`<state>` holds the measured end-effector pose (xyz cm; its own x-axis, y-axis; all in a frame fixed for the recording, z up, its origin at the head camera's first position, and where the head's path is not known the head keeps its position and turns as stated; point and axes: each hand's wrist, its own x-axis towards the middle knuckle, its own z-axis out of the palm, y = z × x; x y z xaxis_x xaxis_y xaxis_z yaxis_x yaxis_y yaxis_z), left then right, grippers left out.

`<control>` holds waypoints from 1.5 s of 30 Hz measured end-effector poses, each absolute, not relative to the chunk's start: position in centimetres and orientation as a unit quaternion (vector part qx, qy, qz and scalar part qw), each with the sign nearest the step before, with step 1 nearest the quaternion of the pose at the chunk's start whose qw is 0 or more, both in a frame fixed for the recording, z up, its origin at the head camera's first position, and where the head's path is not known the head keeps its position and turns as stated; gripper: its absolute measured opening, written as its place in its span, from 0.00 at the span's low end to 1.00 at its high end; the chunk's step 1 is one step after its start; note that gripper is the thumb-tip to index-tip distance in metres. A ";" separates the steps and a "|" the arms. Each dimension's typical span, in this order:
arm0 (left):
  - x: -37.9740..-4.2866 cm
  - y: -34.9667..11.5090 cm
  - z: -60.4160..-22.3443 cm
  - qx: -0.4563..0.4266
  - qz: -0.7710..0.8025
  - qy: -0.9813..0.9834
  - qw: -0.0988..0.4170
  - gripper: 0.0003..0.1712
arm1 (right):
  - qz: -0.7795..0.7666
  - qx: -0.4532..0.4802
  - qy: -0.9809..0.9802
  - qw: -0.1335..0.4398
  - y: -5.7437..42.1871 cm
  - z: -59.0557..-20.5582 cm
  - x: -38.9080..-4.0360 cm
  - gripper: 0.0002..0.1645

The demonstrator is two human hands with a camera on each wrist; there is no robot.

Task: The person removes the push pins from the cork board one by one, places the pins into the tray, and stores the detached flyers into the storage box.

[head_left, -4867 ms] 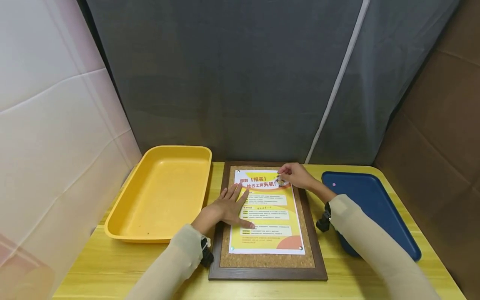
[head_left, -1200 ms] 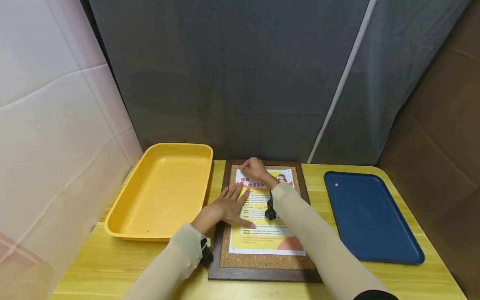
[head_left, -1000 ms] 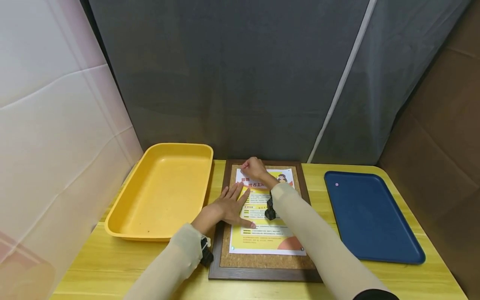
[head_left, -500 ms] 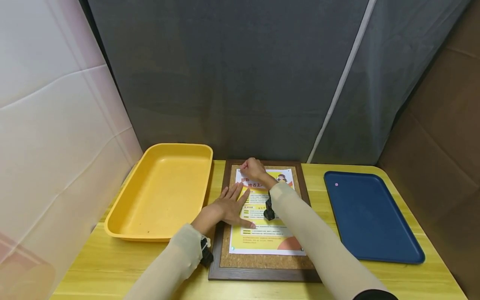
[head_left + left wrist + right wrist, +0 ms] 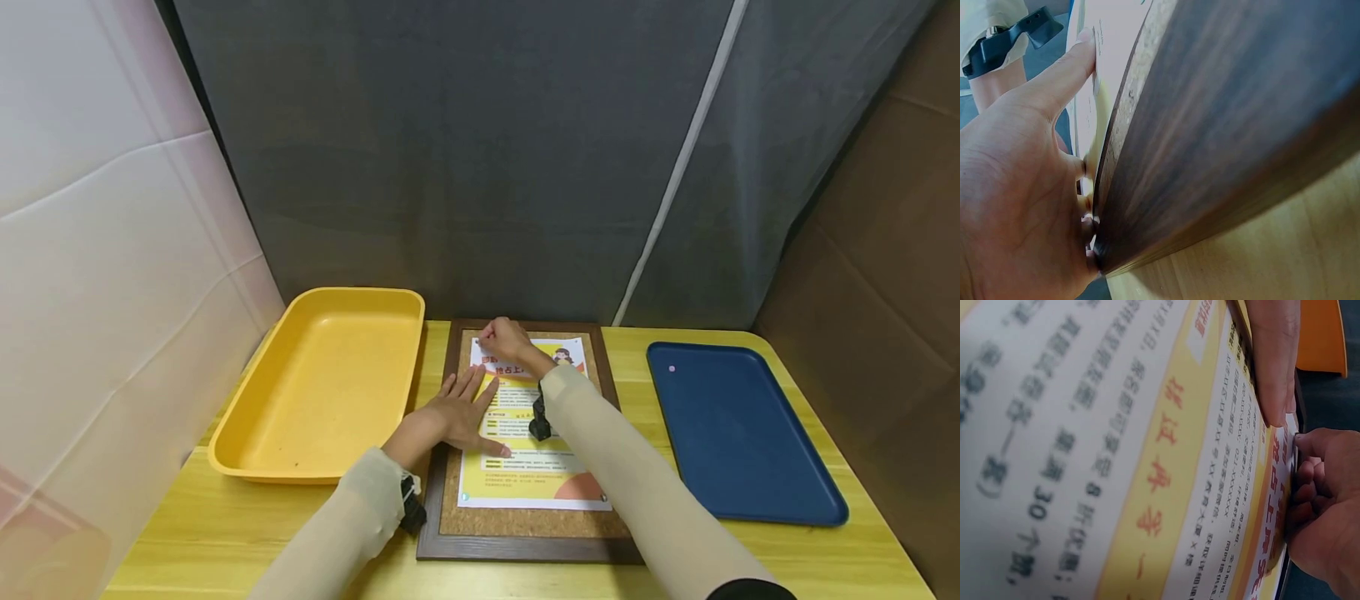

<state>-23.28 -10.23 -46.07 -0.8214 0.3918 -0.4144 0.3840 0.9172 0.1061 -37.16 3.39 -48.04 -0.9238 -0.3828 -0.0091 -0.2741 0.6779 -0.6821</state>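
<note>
Dark grey cloth backdrop (image 5: 450, 167), hanging behind a wood-grain table (image 5: 225, 533). Upon the table, from the person's left to right, lie a deep yellow tray, a framed corkboard and a shallow blue tray. The yellow tray (image 5: 322, 383), round-cornered and high-walled, bears a few tiny dark specks (image 5: 296, 464) on its floor, toward the near end. The corkboard (image 5: 532, 523), set in a brown wooden frame (image 5: 525, 548), lies flat between the two trays, close beside the yellow one. The blue tray (image 5: 750, 450), low-rimmed, contains one small pink pin-like piece (image 5: 671, 368) near its far left corner. Centred on the cork, with a strip of cork bare below it, is a yellow-and-white printed poster (image 5: 517, 483) with Chinese text and a cartoon figure at its upper right. The left hand (image 5: 453, 421) rests on the poster's left side, fingers spread and nearly straight, gripping nothing. The right hand (image 5: 507, 339) reaches across to the poster's upper left corner, fingers curled inward and thumb tip against the surface; whether anything lies beneath the thumb cannot be told. Small shiny tacks (image 5: 604, 498) mark the poster's two near corners.
</note>
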 end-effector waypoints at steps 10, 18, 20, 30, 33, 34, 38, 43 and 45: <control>-23.3 -10.2 -45.8 0.205 0.006 0.952 0.226 0.72 | -0.379 -0.187 0.902 0.086 3.8 -48.1 -37.0 0.11; -23.8 -10.6 -46.4 0.210 0.026 0.951 0.224 0.77 | -0.386 -0.204 0.895 0.093 3.9 -47.6 -36.7 0.11; -24.0 -10.7 -46.7 0.213 0.025 0.951 0.223 0.77 | -0.387 -0.210 0.893 0.093 4.0 -47.6 -36.7 0.11; -23.5 -10.7 -45.9 0.205 0.011 0.953 0.221 0.73 | -0.406 -0.241 0.877 0.091 5.1 -47.7 -36.5 0.12; -23.4 -10.8 -45.9 0.205 0.014 0.953 0.221 0.73 | -0.408 -0.242 0.875 0.099 5.6 -47.6 -36.3 0.12; -23.4 -10.8 -45.8 0.206 0.015 0.953 0.222 0.73 | -0.410 -0.241 0.874 0.101 5.7 -47.6 -36.2 0.12; -23.3 -10.8 -45.8 0.208 0.016 0.953 0.221 0.73 | -0.417 -0.239 0.871 0.100 6.3 -47.4 -35.9 0.11; -23.4 -10.9 -45.8 0.210 0.018 0.953 0.218 0.73 | -0.428 -0.233 0.868 0.097 7.1 -47.2 -35.5 0.11; -23.4 -10.9 -45.8 0.210 0.018 0.953 0.218 0.73 | -0.437 -0.229 0.864 0.101 7.5 -47.1 -35.4 0.11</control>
<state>-23.41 -10.88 -45.83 -0.8171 0.4078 -0.4074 0.3920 0.9113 0.1260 -35.44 7.47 -47.09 -0.8750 -0.4834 0.0256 -0.3074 0.5141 -0.8007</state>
